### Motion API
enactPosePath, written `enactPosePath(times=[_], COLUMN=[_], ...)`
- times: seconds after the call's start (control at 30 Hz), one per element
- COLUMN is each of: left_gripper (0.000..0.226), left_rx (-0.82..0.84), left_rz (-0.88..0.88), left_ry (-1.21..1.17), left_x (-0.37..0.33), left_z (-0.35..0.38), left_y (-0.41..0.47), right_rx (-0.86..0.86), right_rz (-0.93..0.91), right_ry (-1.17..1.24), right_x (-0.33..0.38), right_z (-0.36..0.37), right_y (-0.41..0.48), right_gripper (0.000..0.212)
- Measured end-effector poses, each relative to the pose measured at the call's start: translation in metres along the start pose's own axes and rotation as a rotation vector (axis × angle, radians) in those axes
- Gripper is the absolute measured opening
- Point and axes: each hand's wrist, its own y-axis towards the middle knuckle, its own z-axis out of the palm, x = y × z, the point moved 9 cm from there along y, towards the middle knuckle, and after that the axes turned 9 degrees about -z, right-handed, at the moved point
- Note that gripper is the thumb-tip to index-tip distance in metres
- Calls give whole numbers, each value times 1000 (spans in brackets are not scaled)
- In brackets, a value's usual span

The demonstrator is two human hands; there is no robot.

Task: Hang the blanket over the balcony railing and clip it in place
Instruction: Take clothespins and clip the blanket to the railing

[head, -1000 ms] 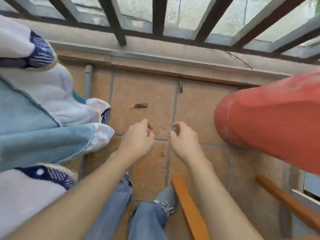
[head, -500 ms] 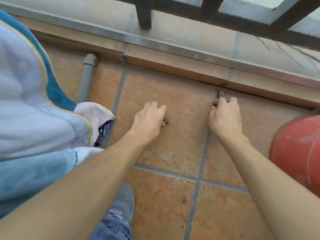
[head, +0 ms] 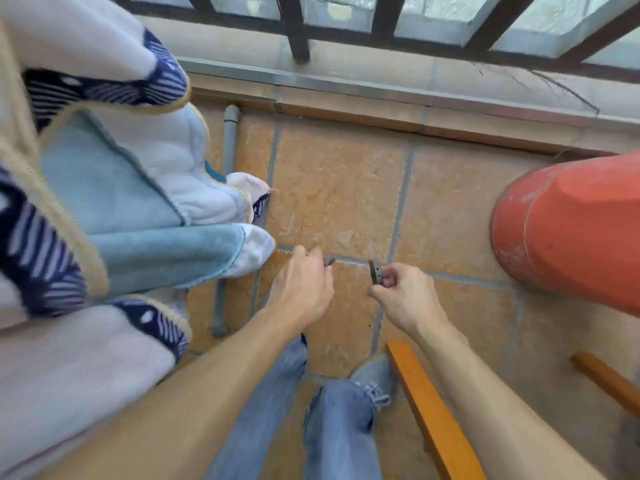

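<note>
At the left of the frame the blanket point(head: 104, 188) hangs in thick white, pale-blue and navy-striped folds, its lower corners close above the floor tiles point(head: 339, 188). What it hangs from lies beyond the frame, so I cannot tell how well it sits on the railing point(head: 298, 29), whose dark bars run along the upper edge.

Just right of the blanket's corner, in the lower middle, my left hand point(head: 304, 289) is curled, thumb and forefinger pinching a grey clip point(head: 329, 261) whose tip pokes out to the right. Near it but not touching, my right hand point(head: 405, 299) pinches a second clip point(head: 376, 271) between thumb and fingertips, its holed face turned up.

Half a second ago both hands were down at the tiles, reaching for these clips near the wall. Now they are raised off the floor with one clip each. So the picking-up is done, and I judge the next step is to carry the clips to the blanket's top edge and clamp them on.

At the right edge stands a red pot point(head: 571, 230).
</note>
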Motion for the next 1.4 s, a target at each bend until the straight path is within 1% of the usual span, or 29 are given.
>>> enactPosePath(times=[0.03, 0.07, 0.13, 0.2, 0.27, 0.33, 0.4, 0.43, 0.5, 0.53, 0.57, 0.6, 0.63, 0.67, 0.7, 0.73, 0.77, 0.87, 0.93, 1.0, 1.1, 1.17, 1.23, 1.3, 1.33, 1.4], left_gripper=[25, 25, 23, 21, 21, 21, 19, 23, 47, 56, 57, 49, 36, 25, 18, 19, 22, 25, 22, 20, 16, 15, 20, 26, 29, 30], left_rx=[-11, -31, -56, -62, -106, -164, -150, -127, -9, 47, 73, 57, 23, -19, -18, 9, 32, 67, 74, 47, -14, -14, 6, -8, -48, -170], left_rz=[7, 9, 9, 14, 31, 43, 19, -12, -170, -214, -214, -174, -134, -39, 42, 111, 140, 172, 192, 208, 280, 354, 443, 523, 558, 608], left_ry=[-8, -30, -76, -95, -152, -272, -356, -369, -504, -594, -644, -646, -658, -715, -765, -787, -791, -829, -873, -910, -991, -1033, -1035, -981, -938, -902], left_x=[0, 0, -2, -7, -14, -28, -40, -39, -29, -25, -29, -39, -49, -63, -72, -85, -84, -87, -90, -89, -94, -101, -112, -120, -122, -118], left_z=[-15, -31, -62, -88, -118, -155, -181, -188, -199, -204, -216, -237, -258, -282, -299, -312, -321, -349, -368, -387, -419, -435, -448, -461, -468, -486], left_y=[-24, -47, -91, -130, -169, -212, -251, -265, -298, -314, -328, -348, -366, -387, -406, -431, -446, -504, -535, -557, -587, -608, -634, -660, -671, -689], right_rx=[1, -16, -98, -147, -176, -223, -259, -274, -304, -312, -313, -317, -326, -336, -344, -346, -346, -373, -396, -398, -402, -403, -363, -253, -203, -152], right_rz=[-11, -29, -83, -130, -177, -222, -230, -227, -229, -237, -247, -259, -281, -309, -347, -384, -423, -510, -556, -598, -678, -735, -779, -812, -826, -873], right_ry=[33, 84, 207, 325, 409, 483, 552, 572, 581, 579, 577, 584, 604, 624, 637, 644, 651, 680, 714, 760, 824, 831, 909, 1078, 1139, 1182], right_x=[8, 17, 38, 59, 79, 95, 105, 109, 116, 121, 127, 132, 138, 144, 151, 159, 168, 191, 205, 220, 246, 264, 280, 295, 302, 316], right_z=[-4, -10, -28, -47, -70, -99, -126, -139, -165, -179, -193, -207, -221, -233, -245, -254, -262, -283, -295, -305, -320, -328, -333, -333, -332, -333], right_y=[-28, -56, -111, -164, -215, -263, -306, -327, -365, -384, -403, -422, -441, -459, -477, -496, -515, -569, -595, -615, -639, -653, -665, -674, -679, -689], right_gripper=[14, 15, 10, 15, 18, 14, 9, 11, 16, 17, 18, 20, 22, 23, 25, 26, 29, 38, 33, 26, 28, 29, 27, 28, 32, 40])
